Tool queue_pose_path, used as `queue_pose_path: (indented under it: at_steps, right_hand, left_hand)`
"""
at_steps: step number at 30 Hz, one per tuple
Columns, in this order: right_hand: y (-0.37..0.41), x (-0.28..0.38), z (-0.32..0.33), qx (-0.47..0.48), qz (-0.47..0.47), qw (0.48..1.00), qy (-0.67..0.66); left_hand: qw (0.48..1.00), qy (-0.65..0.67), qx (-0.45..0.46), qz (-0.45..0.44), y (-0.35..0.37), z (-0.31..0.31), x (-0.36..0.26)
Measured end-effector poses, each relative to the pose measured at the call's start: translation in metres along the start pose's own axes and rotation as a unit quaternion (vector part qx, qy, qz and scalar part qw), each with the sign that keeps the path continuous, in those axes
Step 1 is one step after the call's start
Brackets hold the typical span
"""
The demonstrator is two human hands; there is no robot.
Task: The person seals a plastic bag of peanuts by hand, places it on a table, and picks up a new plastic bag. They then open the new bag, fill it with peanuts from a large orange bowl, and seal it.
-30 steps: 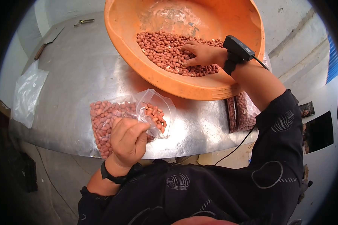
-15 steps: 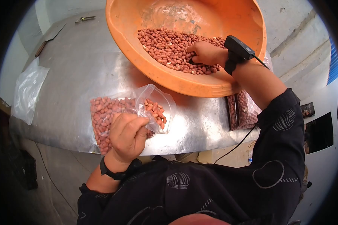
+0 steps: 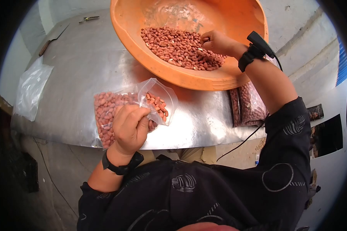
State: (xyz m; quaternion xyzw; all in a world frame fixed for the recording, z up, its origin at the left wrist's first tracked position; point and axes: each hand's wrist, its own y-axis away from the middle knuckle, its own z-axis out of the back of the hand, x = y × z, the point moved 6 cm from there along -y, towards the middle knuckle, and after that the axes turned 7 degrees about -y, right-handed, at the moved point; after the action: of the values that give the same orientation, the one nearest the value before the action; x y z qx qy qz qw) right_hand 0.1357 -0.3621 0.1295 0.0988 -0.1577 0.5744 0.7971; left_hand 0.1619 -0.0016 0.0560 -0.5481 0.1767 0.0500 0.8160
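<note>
A clear plastic bag (image 3: 104, 111) of reddish peanuts lies on the metal table, its open mouth facing right with more nuts inside. My left hand (image 3: 130, 127) pinches the edge of that mouth. In the large orange basin (image 3: 173, 79), tilted toward me, peanuts (image 3: 173, 48) form a heap. Just over the heap's right side is my right hand (image 3: 218, 42), fingers curled; whether nuts are inside them is hidden.
Filled peanut bags (image 3: 248, 106) lie under the basin's right side. An empty plastic bag (image 3: 32, 90) is at the table's left edge. A knife (image 3: 52, 40) and a small metal tool (image 3: 89, 19) lie at the back left. A cable hangs from the right wrist device.
My right hand has lifted off the heap and its fingers have curled. My left hand keeps its pinch on the bag. The whole view has shifted slightly.
</note>
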Motion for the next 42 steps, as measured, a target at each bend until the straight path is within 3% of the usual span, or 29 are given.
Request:
queue_pose_path:
  at_steps: [3, 6, 10, 15, 19, 22, 26, 32, 35, 38, 42]
  right_hand:
    - [0.015, 0.022, 0.008, 0.014, -0.043, 0.976, -0.213]
    - [0.037, 0.076, 0.002, 0.041, 0.010, 0.950, -0.309]
    - [0.075, 0.148, -0.038, 0.133, 0.043, 0.917, -0.374]
    - [0.086, 0.180, -0.088, 0.191, -0.009, 0.892, -0.410]
    - [0.083, 0.189, -0.114, 0.198, -0.059, 0.868, -0.451]
    - [0.074, 0.194, -0.124, 0.106, -0.069, 0.860, -0.495]
    - [0.064, 0.195, -0.131, 0.084, -0.027, 0.861, -0.501]
    - [0.071, 0.199, -0.115, 0.216, 0.034, 0.830, -0.513]
    - [0.080, 0.200, -0.101, 0.206, -0.036, 0.852, -0.480]
    - [0.079, 0.189, -0.081, 0.251, 0.031, 0.891, -0.376]
    - [0.054, 0.143, -0.036, 0.190, -0.018, 0.931, -0.313]
  left_hand:
    - [1.000, -0.003, -0.014, -0.006, -0.001, -0.001, -0.001]
    - [1.000, -0.004, -0.018, 0.002, 0.000, 0.002, -0.004]
    - [0.999, -0.021, -0.028, -0.010, -0.007, 0.007, -0.013]
    - [0.996, -0.062, -0.034, -0.061, -0.021, 0.018, -0.025]
    - [0.990, -0.088, -0.043, -0.101, -0.028, 0.026, -0.031]
    - [0.991, -0.092, -0.042, -0.089, -0.029, 0.026, -0.031]
    - [0.992, -0.087, -0.061, -0.071, -0.026, 0.025, -0.027]
    - [0.993, -0.071, -0.068, -0.062, -0.025, 0.025, -0.018]
    - [0.994, -0.054, -0.066, -0.061, -0.024, 0.020, -0.014]
    - [0.996, -0.040, -0.058, -0.055, -0.020, 0.015, -0.014]
    - [0.997, -0.015, -0.048, -0.049, -0.015, 0.008, -0.007]
